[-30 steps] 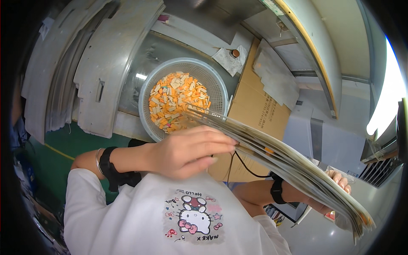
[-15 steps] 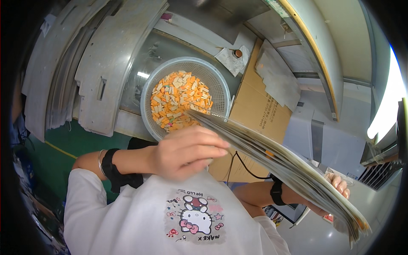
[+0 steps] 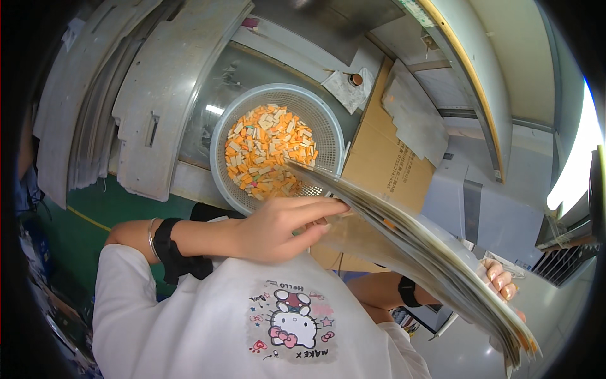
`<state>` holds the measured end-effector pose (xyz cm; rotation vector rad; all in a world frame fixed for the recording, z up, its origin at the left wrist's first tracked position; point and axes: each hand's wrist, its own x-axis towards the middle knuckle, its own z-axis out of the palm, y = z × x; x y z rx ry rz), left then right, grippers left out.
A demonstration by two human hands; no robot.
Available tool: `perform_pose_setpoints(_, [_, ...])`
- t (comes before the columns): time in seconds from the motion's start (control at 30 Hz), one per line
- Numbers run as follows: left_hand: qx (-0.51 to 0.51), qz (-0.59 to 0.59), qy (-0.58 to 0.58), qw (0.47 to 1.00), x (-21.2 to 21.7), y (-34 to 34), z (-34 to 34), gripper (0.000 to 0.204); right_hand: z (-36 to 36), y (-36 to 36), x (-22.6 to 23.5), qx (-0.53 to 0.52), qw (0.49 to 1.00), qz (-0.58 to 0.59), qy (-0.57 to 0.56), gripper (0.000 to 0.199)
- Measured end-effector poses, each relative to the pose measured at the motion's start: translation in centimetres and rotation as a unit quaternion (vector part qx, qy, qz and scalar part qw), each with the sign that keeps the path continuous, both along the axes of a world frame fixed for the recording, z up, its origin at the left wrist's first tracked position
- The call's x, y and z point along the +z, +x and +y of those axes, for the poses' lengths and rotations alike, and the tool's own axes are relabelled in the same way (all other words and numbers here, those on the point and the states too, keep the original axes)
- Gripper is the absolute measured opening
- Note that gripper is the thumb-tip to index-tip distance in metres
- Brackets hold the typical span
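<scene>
A thick stack of thin, flexible sheets [image 3: 429, 243] slants down from the basket toward the lower right. My right hand [image 3: 500, 278] grips its far right end, with the fingers over the top edge and the rest of the hand hidden behind. My left hand [image 3: 281, 228] is at the stack's near side, its fingers and thumb closed on the edge of one translucent sheet [image 3: 363, 239] that stands away from the others. The upper left tip of the stack hangs over a round grey plastic basket [image 3: 227, 114], filled with small orange and cream pieces [image 3: 268, 142].
Large grey panels [image 3: 154, 107] stand stacked at the left. A flattened cardboard piece [image 3: 385, 170] lies to the right of the basket, with a grey sheet [image 3: 413, 114] on it. Behind are a small brown-capped bottle [image 3: 355, 79] and a white cloth [image 3: 341, 91]. A curved wood-edged shelf [image 3: 470, 88] overhangs the right.
My left hand has moved slightly right and down onto the stack's near edge. One translucent sheet has come apart from the stack. The stack's lower right end has shifted slightly left and down.
</scene>
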<state>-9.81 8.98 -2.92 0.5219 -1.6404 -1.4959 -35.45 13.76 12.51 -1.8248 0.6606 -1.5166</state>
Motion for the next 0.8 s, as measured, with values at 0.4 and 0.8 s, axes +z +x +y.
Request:
perform_pose_setpoints(0.4, [0.029, 0.142, -0.229, 0.963, 1.1, 0.3, -1.6, 0.028, 0.1, 0.7, 0.1, 0.0, 0.999, 0.028, -0.027, 0.059])
perform_pose_setpoints(0.8, [0.0, 0.019, -0.004, 1.0, 1.2, -0.1, -0.3, 0.025, -0.6, 2.5, -0.3, -0.027, 0.997, 0.023, -0.071, 0.052])
